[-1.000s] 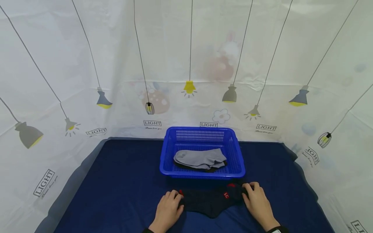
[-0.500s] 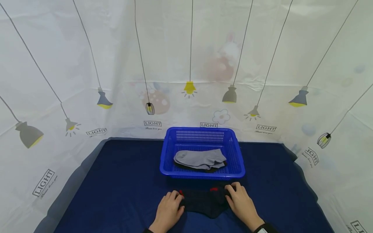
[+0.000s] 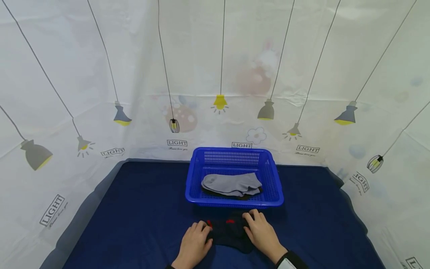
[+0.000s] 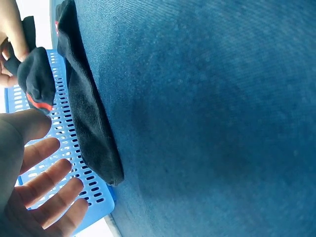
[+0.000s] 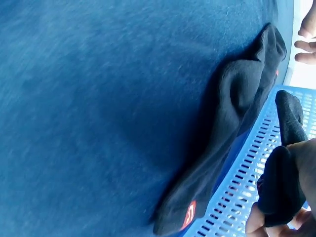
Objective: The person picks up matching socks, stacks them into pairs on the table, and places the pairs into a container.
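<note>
A pair of dark socks [image 3: 226,237] with red patches lies in front of the blue basket. My right hand [image 3: 263,233] grips a dark sock at its right end, bunched toward the left; in the right wrist view this gathered sock [image 5: 281,185] shows between its fingers. Below it another dark sock [image 5: 237,108] stretches along the table, a red logo patch [image 5: 189,215] at one end. At the left end of the socks is my left hand [image 3: 193,243]. Seen from the left wrist, its fingers [image 4: 52,180] are spread and loosely bent, with nothing between them.
Just beyond the hands stands a blue plastic basket [image 3: 189,186] with perforated walls. Grey socks [image 3: 231,184] lie in it over something dark. A dark blue cloth [image 3: 141,209] covers the table, and a white sheet printed with lamps [image 3: 141,74] encloses the back and sides.
My right hand has moved left in steps, bringing the sock's right end with its red patch toward the left hand. The left hand has stayed in place. The logo no longer shows from above.
</note>
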Motion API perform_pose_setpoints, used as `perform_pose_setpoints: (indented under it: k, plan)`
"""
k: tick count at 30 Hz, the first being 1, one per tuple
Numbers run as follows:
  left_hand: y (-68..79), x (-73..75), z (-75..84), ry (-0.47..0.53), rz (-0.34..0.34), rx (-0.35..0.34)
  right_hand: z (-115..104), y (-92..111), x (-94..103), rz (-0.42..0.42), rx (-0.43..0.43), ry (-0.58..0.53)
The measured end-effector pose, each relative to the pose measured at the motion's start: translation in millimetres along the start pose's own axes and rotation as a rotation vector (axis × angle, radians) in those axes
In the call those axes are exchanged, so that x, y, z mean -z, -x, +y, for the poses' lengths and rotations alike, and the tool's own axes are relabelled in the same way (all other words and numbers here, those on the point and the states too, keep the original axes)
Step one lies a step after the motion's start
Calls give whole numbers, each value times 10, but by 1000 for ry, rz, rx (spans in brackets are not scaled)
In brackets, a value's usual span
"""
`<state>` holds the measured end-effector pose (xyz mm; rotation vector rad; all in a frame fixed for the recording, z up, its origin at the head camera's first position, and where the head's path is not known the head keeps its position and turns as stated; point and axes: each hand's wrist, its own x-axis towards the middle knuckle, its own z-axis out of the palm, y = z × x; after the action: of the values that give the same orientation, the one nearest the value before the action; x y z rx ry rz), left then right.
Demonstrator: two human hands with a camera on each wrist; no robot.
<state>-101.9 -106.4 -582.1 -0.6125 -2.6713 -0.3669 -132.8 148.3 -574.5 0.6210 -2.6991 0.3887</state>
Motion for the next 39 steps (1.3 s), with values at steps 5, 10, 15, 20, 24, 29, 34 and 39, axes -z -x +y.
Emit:
perform_pose_setpoints:
  k: [5, 10, 15, 20, 24, 29, 34, 39]
  plan:
    - [-6, 0, 11, 7, -14, 0, -24, -22, -63, -24, 33, 31]
    - [-4, -1, 21, 4, 1, -13, 8, 0, -116, -16, 102, 127]
    - [-4, 0, 27, 6, -24, -8, 56, 35, -157, -16, 138, 202]
    - [-10, -24, 43, 19, -46, -14, 82, 64, -186, -49, 133, 207]
    - [-24, -47, 74, 7, -14, -39, 109, 78, -183, -55, 117, 182]
    - [-43, -74, 129, 7, 53, -83, 153, 88, -122, -33, 126, 152]
    - [-73, -116, 188, 23, 60, -111, 204, 129, -60, -22, 113, 157]
    - [-126, -170, 244, 34, 18, -122, 252, 212, -37, -8, 82, 169]
